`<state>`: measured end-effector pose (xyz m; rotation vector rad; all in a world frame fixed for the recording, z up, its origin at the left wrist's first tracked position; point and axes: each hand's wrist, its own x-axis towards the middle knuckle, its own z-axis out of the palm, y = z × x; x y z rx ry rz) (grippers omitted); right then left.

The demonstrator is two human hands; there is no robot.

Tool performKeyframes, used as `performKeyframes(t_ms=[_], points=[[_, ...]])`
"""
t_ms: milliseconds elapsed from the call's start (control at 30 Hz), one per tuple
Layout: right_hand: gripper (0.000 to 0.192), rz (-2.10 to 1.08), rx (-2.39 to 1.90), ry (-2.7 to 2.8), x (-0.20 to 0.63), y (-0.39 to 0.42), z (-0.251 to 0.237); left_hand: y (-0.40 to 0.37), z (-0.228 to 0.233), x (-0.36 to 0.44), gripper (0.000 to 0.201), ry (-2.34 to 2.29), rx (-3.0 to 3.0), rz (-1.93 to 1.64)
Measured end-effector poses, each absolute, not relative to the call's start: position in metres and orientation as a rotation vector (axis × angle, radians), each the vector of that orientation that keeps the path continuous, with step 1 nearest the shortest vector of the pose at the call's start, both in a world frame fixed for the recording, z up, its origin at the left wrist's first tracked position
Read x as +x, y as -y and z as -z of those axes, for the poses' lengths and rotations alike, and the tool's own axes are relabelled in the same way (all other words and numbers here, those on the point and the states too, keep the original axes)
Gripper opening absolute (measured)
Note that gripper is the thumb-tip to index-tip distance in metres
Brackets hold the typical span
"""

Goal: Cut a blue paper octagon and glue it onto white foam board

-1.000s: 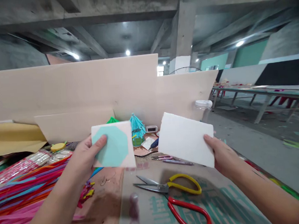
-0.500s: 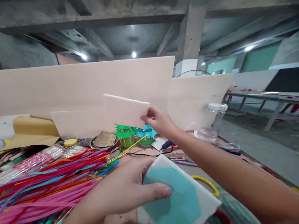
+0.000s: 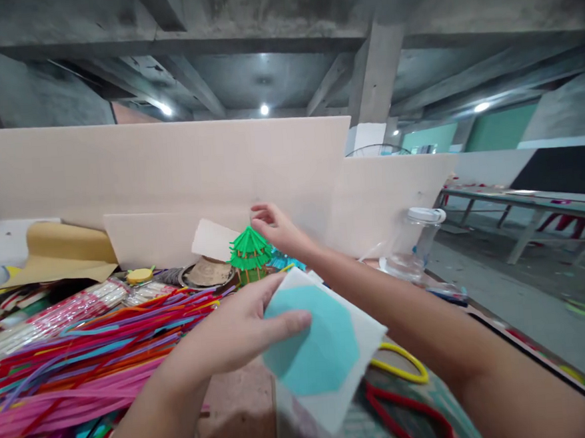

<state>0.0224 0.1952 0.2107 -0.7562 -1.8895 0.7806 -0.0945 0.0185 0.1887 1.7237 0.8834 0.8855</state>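
Observation:
My left hand (image 3: 260,325) is closed on a square white board with a blue octagon (image 3: 332,350) on its face, the thumb lying across the blue. Reached out toward the back of the table, my right hand (image 3: 273,227) has loosely bent fingers with nothing in them. Just below and left of it stands a small green-roofed pavilion model (image 3: 251,252), and a blue-fringed one (image 3: 286,259) is partly hidden behind my wrist. A loose white board piece (image 3: 216,239) lies tilted against the back panel, left of the green model.
Colourful pipe cleaners (image 3: 106,352) cover the table's left side. Scissors with red and yellow handles (image 3: 411,414) lie on a mat at the front right. A lidded clear jar (image 3: 419,237) stands at the right edge. Tall pale panels (image 3: 168,164) wall off the back.
My right hand has let go of the white board piece, which now leans farther left. That hand has shifted left. My left hand has raised the blue octagon board slightly and moved it left.

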Motion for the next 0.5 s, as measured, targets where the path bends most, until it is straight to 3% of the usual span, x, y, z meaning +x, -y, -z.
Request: performKeyframes(t_ms=[67,167,233,367,500], points=[[0.032,-0.872,-0.767,1.833,0.073,-0.167,-0.196,-0.032,-0.183,-0.094,0.046,-0.970,1.739,-0.956],[0.060,-1.145,-0.798,1.727,0.139,-0.119,-0.169,-0.051,-0.168,-0.082,0.051,-1.028,1.729,-0.996],[0.066,-1.376,-0.813,1.672,0.167,-0.089,-0.149,-0.056,-0.154,-0.066,0.050,-1.048,1.762,-0.965],[0.044,-1.290,-0.967,1.591,0.195,-0.052,-0.110,-0.060,-0.133,-0.039,0.034,-1.119,1.942,-0.819],[0.042,-1.392,-1.071,1.388,0.210,-0.046,-0.070,-0.088,-0.134,-0.068,0.029,-1.535,2.046,-0.815]])
